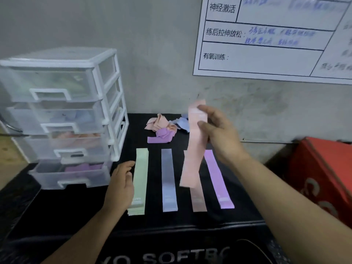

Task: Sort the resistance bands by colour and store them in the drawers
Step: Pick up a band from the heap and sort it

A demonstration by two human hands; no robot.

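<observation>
Closest to us is the black cover with white lettering that drapes the work surface. Our two forearms reach out over it. Our left hand hovers with relaxed, loosely curved fingers right beside the green stack, holding nothing. Our right hand pinches a pink band near its upper end between thumb and fingers, so the strip dangles at a slant. Its lower end hangs over the flat pink strip, between the blue strip and the purple strip. Behind these four rows lies a crumpled heap of pink, purple and blue bands not yet sorted.

The clear drawer unit stands to the left, with its bottom drawer pulled out a little and showing purple. The upper drawers seem to hold green, blue and pink, though the cloudy plastic makes that hard to confirm. A red box sits to the right, and a wall chart hangs above.

We judge the sorting well under way. The held band is limp and gripped at one end only, so its free end could swing and land across the blue or purple row, mixing colours. Laying it down crooked would also skew the pink pile. Our left hand, so near the green stack, could nudge those layers out of line.
</observation>
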